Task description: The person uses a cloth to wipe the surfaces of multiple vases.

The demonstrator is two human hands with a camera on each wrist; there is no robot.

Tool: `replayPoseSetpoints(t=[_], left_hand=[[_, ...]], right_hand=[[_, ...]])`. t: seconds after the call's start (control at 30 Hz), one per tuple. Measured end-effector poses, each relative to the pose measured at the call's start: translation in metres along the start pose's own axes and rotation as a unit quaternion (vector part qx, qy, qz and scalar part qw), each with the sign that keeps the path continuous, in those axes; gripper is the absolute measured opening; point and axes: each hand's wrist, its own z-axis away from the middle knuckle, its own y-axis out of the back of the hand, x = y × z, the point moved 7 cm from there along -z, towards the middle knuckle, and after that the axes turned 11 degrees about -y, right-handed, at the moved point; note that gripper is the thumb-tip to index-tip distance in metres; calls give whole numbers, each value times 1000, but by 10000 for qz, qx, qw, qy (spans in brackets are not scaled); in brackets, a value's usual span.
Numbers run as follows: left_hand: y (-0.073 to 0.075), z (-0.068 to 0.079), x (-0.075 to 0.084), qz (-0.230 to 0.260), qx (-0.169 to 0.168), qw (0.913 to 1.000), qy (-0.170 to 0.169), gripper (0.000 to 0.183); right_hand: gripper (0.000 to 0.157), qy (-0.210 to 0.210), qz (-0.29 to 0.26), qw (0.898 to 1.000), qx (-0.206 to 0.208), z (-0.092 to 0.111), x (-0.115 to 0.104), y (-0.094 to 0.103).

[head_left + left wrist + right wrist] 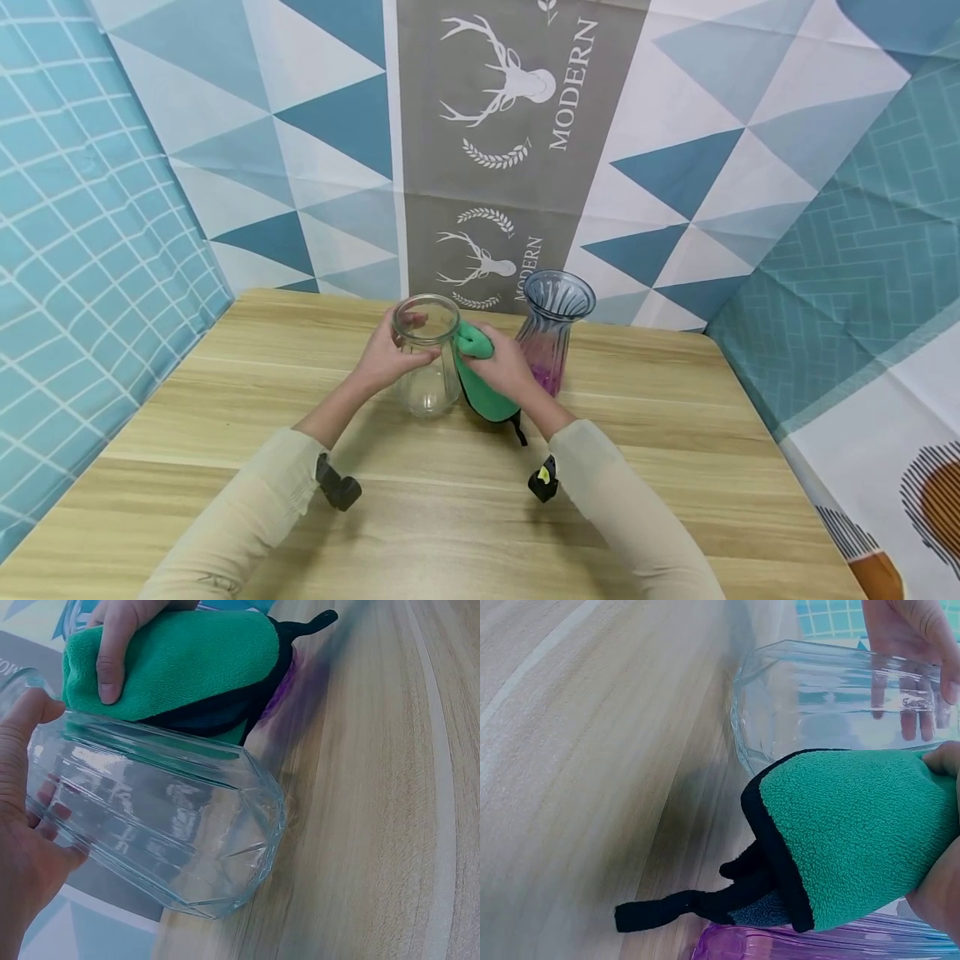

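A clear glass jar (427,379) with a wide round mouth stands toward the back of the table. My left hand (390,354) grips it near the top, thumb on the near side and fingers round the far side. In my right hand (502,362) is a folded green towel (487,400) with black edging, pinched at its upper end. The towel (187,664) hangs down right beside the jar's wall, its black loop (660,909) dangling at the lower end. Through the glass the left fingers (909,694) show behind the jar.
A ribbed glass vase (555,312), blue-grey above and purple below, stands just right of the towel, close to my right hand. Behind the wooden table (450,517) hangs a patterned cloth (480,192) with deer heads and triangles. Black wrist cameras (337,483) sit on both forearms.
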Motion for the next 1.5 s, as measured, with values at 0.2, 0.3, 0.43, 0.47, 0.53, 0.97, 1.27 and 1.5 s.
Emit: replayPoseSetpoints(t=[0.2,0.3,0.43,0.47,0.53,0.97,1.27,1.5], left_hand=[[-2,2,10,81,-39,10000,32,84],[-3,2,7,65,-63,10000,-30,83],[-2,1,3,-13,-99,9999,-97,83],[-2,1,4,-21,-108,9999,-95,83],[-2,0,5,-3,-121,9999,-72,84],[-5,6,32,16,-172,9999,6,81],[-3,4,12,85,-125,9999,-19,83],[1,5,3,-170,76,9997,-145,84]], right_hand=[[51,189,90,9998,-76,0,-2,-2],[50,144,204,9996,-163,1,0,-4],[49,-57,382,9988,-307,0,7,-10],[50,-101,421,9985,-332,0,9,-11],[50,-116,457,9981,-385,0,11,-13],[53,-388,918,9933,-583,2,23,-25],[52,-474,1178,9897,-668,2,28,-29],[50,-474,948,9932,-474,6,21,-21]])
